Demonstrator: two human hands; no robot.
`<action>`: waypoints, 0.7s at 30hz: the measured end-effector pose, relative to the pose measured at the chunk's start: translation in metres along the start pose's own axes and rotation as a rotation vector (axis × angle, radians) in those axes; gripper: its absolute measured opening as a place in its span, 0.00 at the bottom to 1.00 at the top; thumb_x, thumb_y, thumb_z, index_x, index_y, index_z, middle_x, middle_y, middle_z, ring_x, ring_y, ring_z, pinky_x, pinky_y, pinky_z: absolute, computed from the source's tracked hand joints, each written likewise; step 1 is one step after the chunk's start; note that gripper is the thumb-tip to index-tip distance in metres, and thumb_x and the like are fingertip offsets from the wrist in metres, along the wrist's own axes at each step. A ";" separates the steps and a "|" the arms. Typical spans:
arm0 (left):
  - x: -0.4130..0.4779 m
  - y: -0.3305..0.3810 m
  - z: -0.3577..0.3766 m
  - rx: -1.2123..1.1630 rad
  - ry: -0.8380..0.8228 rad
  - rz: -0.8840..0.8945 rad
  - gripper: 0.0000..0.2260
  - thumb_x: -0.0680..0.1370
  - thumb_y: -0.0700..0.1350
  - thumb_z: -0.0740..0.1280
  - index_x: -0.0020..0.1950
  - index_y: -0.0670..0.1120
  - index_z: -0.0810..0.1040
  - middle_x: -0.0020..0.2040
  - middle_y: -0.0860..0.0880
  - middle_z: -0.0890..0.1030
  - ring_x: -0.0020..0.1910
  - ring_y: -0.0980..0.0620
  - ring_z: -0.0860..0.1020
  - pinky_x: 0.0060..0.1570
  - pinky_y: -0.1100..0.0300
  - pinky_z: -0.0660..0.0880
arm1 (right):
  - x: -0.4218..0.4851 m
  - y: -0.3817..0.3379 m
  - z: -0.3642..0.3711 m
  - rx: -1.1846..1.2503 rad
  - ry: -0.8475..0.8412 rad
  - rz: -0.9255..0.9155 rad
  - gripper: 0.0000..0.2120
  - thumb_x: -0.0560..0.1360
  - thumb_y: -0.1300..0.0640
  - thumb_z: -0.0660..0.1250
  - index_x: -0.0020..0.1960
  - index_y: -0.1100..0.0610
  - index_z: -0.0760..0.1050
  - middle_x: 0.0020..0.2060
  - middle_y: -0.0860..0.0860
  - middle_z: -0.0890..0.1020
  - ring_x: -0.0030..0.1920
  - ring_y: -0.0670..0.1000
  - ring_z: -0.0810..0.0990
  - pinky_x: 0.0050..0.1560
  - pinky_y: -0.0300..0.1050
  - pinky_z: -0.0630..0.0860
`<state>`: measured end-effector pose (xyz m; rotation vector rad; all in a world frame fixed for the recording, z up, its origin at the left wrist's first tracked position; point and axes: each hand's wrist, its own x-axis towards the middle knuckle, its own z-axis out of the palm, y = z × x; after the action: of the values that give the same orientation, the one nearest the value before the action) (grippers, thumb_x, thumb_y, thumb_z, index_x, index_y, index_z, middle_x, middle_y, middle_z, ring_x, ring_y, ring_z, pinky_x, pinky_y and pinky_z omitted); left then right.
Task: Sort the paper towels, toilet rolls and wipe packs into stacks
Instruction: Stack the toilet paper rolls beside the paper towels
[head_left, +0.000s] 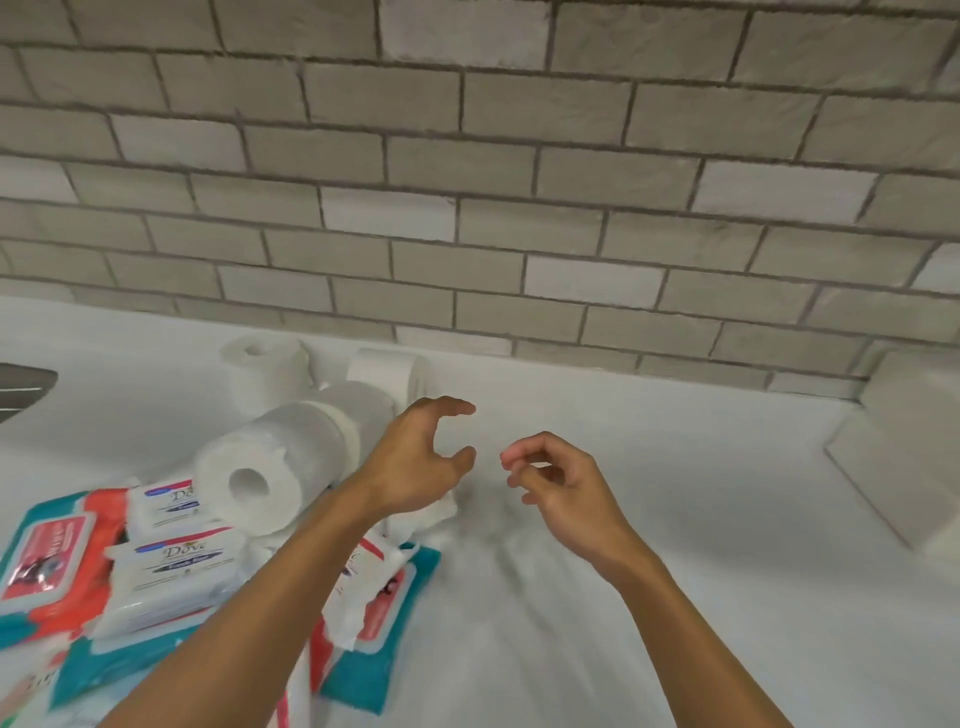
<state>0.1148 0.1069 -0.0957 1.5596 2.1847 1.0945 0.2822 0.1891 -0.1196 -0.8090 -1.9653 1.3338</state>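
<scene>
I see a grey brick wall (467, 156) behind a white table (675, 519). The wipe packs (171, 566) lie heaped at the table's near left, overlapping. A paper towel roll (270, 467) lies on its side against them, and the toilet rolls (265, 364) sit behind it by the wall. Both hands hover over the table: my left hand (415, 457) is spread in a loose claw just right of the roll, and my right hand (561, 483) is loosely curled. Both are empty.

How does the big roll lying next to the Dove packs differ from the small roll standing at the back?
The big roll lies on its side, core facing the camera; the small roll stands upright, core up. The big roll touches the Dove packs; the small roll stands apart from them. Both are white.
</scene>
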 end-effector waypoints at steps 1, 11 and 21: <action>-0.002 -0.008 -0.010 0.015 0.000 0.001 0.21 0.77 0.47 0.69 0.69 0.54 0.71 0.70 0.53 0.71 0.68 0.53 0.69 0.64 0.62 0.66 | 0.001 0.000 0.013 -0.002 -0.015 0.006 0.07 0.79 0.58 0.65 0.47 0.49 0.80 0.47 0.41 0.83 0.51 0.47 0.81 0.54 0.46 0.80; -0.010 -0.077 -0.101 0.062 0.021 -0.028 0.23 0.73 0.48 0.73 0.67 0.55 0.74 0.66 0.56 0.75 0.63 0.56 0.72 0.61 0.61 0.68 | 0.012 -0.008 0.107 0.022 -0.160 0.095 0.05 0.79 0.57 0.65 0.51 0.48 0.77 0.50 0.46 0.81 0.53 0.49 0.81 0.52 0.43 0.80; -0.025 -0.166 -0.149 0.040 -0.065 -0.203 0.41 0.63 0.49 0.79 0.72 0.60 0.64 0.69 0.52 0.69 0.66 0.53 0.68 0.62 0.57 0.68 | 0.012 -0.018 0.177 0.066 -0.305 0.166 0.21 0.80 0.52 0.63 0.69 0.40 0.63 0.61 0.44 0.71 0.56 0.43 0.76 0.52 0.33 0.74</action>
<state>-0.0790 -0.0047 -0.1125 1.3329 2.2743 0.9315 0.1352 0.0935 -0.1535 -0.7883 -2.1068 1.6953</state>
